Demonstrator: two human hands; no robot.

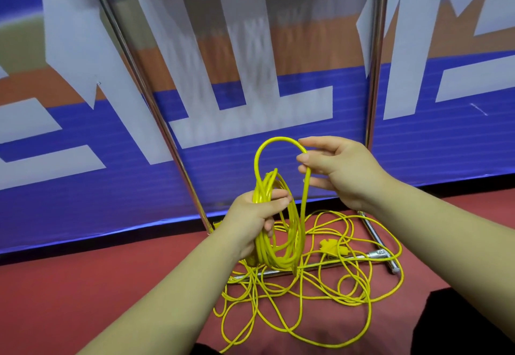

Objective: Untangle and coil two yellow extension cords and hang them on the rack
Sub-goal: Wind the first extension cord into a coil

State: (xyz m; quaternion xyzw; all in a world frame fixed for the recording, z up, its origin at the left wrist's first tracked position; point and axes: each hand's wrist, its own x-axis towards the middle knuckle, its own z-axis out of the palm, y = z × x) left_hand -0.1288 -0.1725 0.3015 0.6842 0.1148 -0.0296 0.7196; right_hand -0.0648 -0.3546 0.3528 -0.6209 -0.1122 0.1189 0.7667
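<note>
Red floor (pixel 83 285), backed by a blue banner (pixel 83 182) with white and orange shapes. Chrome rack (pixel 156 120): two uprights before the banner, base bars lying on the floor.

Left hand (pixel 256 215): forearm reaching in from 7 o'clock, fingers and thumb wrapped round the top of a hanging coil (pixel 289 232) of yellow cord.

Right hand (pixel 337 168): at 1 o'clock of the left, thumb and fingertips pinching a raised loop (pixel 259 157) that arches over to the coil.

Loose tangle (pixel 348 293) of yellow cord: on the floor at 6 o'clock of the coil, draped across the base bars. Yellow plug (pixel 333 248) lies within it.
</note>
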